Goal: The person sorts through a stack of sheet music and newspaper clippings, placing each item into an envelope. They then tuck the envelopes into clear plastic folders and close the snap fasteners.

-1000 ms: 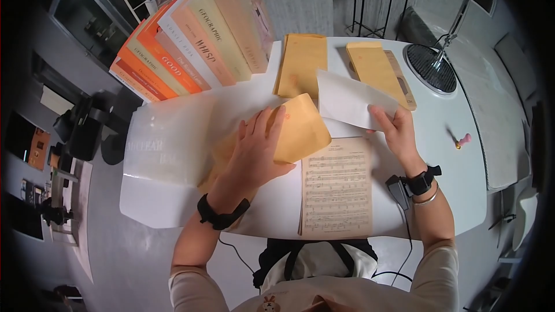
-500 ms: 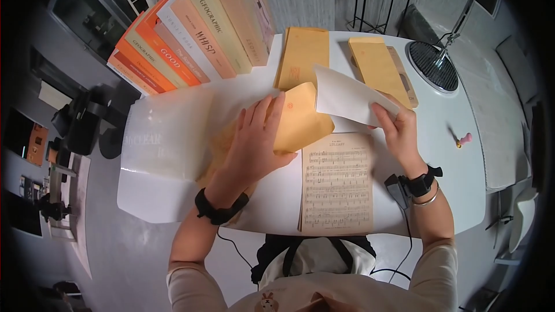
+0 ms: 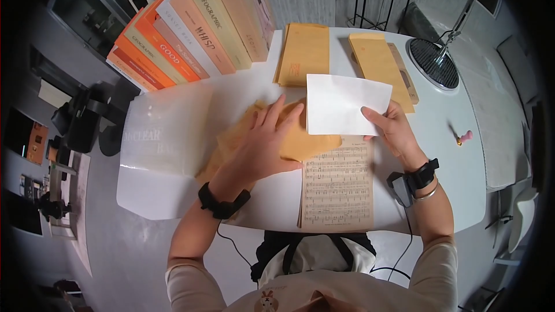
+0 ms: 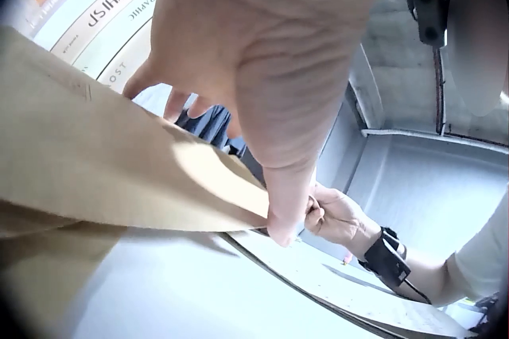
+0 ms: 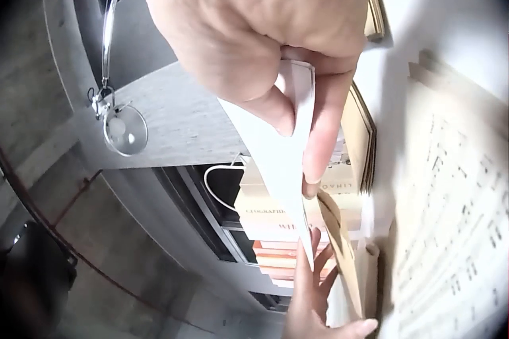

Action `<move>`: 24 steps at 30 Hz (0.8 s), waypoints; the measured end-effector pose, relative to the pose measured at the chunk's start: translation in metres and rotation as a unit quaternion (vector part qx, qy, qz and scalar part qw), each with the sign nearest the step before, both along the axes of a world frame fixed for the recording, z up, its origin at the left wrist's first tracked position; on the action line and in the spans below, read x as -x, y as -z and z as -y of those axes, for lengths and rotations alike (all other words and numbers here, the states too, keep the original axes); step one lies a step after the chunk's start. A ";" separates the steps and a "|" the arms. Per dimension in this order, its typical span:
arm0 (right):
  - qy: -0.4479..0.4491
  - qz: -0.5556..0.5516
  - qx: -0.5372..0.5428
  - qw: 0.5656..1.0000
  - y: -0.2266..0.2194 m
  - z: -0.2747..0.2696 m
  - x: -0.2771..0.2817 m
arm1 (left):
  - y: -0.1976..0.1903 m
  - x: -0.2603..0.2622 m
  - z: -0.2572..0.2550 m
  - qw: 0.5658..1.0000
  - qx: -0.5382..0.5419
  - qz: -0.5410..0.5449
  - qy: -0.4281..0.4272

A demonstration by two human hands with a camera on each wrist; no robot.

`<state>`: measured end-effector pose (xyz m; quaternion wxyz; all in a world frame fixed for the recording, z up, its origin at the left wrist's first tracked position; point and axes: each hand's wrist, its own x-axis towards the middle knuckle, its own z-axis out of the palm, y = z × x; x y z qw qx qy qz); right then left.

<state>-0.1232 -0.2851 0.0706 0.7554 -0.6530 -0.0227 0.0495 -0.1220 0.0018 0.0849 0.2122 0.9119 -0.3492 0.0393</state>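
Observation:
My right hand [image 3: 396, 130] pinches a folded white paper [image 3: 344, 104] between thumb and fingers, held above the desk. In the right wrist view the white paper [image 5: 282, 144] appears nearly edge-on, with its layers showing. My left hand [image 3: 260, 147] rests with spread fingers on a kraft envelope [image 3: 318, 145], the thumb stretched out beyond its lower edge. The left wrist view shows the envelope [image 4: 119, 156] bulging under that palm. More brown paper lies under the hand, partly hidden. Printed sheet music [image 3: 338, 190] lies in front, its top covered by the envelope and white paper.
A stack of kraft envelopes [image 3: 306, 52] lies at the back, and another brown envelope [image 3: 376, 60] to its right. Upright books [image 3: 196, 29] stand at back left, behind a clear plastic sleeve [image 3: 165, 138]. A lamp base [image 3: 433, 63] and a small pink-handled object [image 3: 465, 137] sit at right.
The white paper has come down and left and turned its face up, now overlapping the envelope. The left hand stays on the envelope, whose right end has lowered over the sheet music.

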 end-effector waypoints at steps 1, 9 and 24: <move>0.004 0.008 0.003 1.000 0.002 0.000 0.000 | 0.001 -0.001 0.001 1.000 -0.002 -0.013 0.009; 0.088 0.030 -0.038 0.995 0.008 0.019 -0.010 | -0.004 -0.017 0.029 0.987 -0.115 -0.018 0.111; 0.042 0.044 0.120 0.991 0.010 0.015 -0.007 | 0.007 -0.018 0.025 0.994 -0.025 -0.069 0.084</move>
